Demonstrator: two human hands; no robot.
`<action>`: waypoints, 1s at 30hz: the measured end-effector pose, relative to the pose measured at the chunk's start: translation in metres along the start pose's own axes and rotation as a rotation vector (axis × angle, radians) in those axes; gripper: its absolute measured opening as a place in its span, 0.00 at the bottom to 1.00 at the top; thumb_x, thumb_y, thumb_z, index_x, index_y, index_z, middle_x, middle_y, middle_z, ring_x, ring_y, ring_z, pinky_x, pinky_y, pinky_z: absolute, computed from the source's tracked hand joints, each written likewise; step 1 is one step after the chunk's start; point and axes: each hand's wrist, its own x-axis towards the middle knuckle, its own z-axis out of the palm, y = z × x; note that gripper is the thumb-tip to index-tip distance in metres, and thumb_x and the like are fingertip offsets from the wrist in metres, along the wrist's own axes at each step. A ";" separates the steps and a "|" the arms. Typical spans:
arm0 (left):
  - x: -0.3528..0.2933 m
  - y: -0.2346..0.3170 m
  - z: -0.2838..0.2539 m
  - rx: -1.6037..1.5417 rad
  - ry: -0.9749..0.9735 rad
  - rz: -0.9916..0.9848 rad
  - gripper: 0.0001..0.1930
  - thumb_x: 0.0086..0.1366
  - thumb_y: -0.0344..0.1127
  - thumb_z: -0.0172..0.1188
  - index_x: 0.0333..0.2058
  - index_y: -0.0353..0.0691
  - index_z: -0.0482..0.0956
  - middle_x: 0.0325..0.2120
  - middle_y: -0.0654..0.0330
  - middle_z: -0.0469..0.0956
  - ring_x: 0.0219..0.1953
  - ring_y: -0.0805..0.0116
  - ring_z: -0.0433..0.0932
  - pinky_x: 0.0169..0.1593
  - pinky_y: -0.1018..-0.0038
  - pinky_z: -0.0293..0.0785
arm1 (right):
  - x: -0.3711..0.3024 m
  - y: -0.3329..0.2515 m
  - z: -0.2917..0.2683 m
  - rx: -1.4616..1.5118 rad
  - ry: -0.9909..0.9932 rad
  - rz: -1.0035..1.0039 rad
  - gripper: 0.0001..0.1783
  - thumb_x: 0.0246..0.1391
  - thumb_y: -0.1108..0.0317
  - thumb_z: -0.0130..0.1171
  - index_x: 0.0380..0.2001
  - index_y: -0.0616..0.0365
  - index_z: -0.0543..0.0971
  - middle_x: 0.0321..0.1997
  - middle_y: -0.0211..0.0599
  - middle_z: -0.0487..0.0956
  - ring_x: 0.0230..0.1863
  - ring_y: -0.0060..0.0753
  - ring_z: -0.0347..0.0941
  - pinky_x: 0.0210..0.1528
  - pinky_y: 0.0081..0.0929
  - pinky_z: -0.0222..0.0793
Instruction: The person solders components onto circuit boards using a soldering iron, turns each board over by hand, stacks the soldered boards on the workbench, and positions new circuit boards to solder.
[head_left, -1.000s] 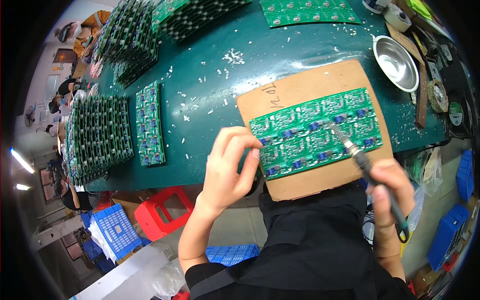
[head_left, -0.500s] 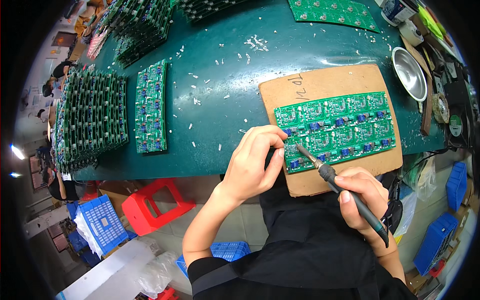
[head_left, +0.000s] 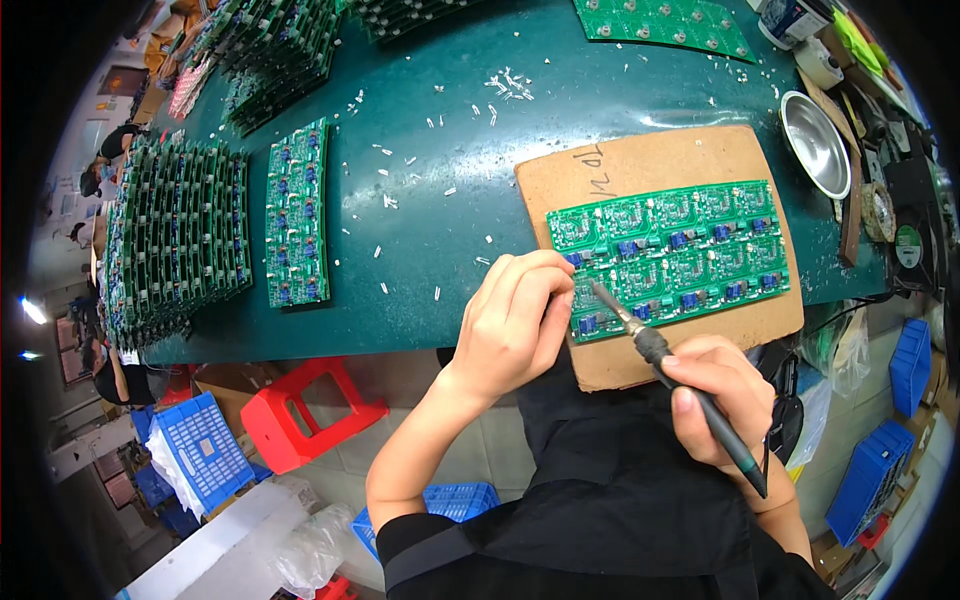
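At the bench's near edge (head_left: 400, 310): right hand (head_left: 725, 395) clamped round a soldering iron (head_left: 652, 346). Left hand (head_left: 512, 325), thumb and forefinger drawn close by the tip; whether pinching anything, cannot tell. Circuit board (head_left: 668, 262) lies on cardboard (head_left: 690, 155); a slipping tip could burn those fingers or scorch components. Farther left, stacked boards (head_left: 178, 240).

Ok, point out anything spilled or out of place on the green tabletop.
Small pale bits lie scattered across the green tabletop, some clustered past the far left corner of the cardboard. They look spilled: loose and unordered.
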 end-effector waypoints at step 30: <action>0.036 0.023 0.026 0.108 -0.080 0.058 0.10 0.51 0.21 0.65 0.32 0.37 0.76 0.33 0.58 0.78 0.31 0.60 0.76 0.35 0.69 0.73 | -0.007 0.011 -0.024 -0.034 0.079 0.048 0.13 0.47 0.79 0.58 0.39 0.66 0.78 0.25 0.39 0.76 0.30 0.41 0.77 0.35 0.31 0.74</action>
